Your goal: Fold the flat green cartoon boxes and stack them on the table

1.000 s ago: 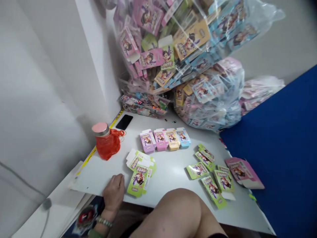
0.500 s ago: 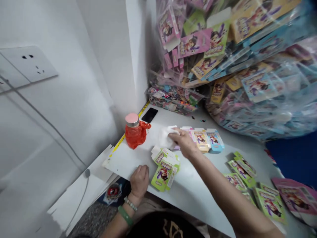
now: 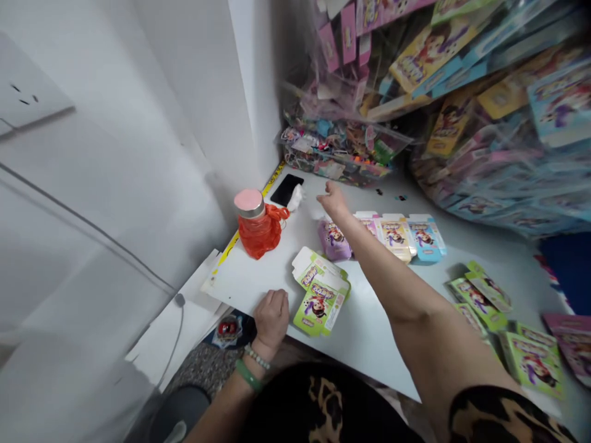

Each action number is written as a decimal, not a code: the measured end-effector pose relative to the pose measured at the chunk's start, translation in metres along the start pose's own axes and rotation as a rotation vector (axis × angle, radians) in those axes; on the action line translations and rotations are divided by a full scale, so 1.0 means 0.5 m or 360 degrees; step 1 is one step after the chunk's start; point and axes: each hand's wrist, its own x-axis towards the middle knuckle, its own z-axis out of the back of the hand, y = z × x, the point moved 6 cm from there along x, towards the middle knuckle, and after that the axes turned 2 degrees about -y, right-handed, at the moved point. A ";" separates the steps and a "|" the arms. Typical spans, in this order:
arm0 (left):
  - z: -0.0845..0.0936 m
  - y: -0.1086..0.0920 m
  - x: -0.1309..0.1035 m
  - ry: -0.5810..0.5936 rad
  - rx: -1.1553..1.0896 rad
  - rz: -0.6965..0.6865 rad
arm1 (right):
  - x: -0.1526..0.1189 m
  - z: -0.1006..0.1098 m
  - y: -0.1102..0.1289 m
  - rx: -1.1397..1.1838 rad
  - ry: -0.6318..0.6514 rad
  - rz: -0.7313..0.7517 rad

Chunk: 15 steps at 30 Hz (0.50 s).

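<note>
My left hand (image 3: 271, 315) rests at the table's near edge, its fingers curled into a fist with nothing visible in it. To its right lie two overlapping green cartons (image 3: 318, 304) with white flaps. My right hand (image 3: 333, 200) is stretched out over the far part of the table, fingers apart and holding nothing. A crumpled white tissue (image 3: 296, 198) lies left of it, against a black phone (image 3: 287, 189). Behind and partly under my right forearm stands a row of small cartons: a purple one (image 3: 334, 240), a pink one, a yellow one (image 3: 395, 237) and a blue one (image 3: 425, 239).
A pink-lidded jar (image 3: 249, 203) in a red bag stands at the left edge. Large clear bags of cartons (image 3: 498, 141) and a bag of small colourful pieces (image 3: 341, 147) fill the back. Several green cartons (image 3: 478, 295) lie at right. A wall with a socket is at left.
My right hand has let go of the white tissue, which now lies by the phone, and sits farther back. The view has shifted slightly; my left hand stays in a fist.
</note>
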 end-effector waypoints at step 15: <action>0.006 -0.056 0.008 0.0574 -0.0552 0.0413 | -0.517 0.218 -0.244 -0.0170 0.0071 -0.0130</action>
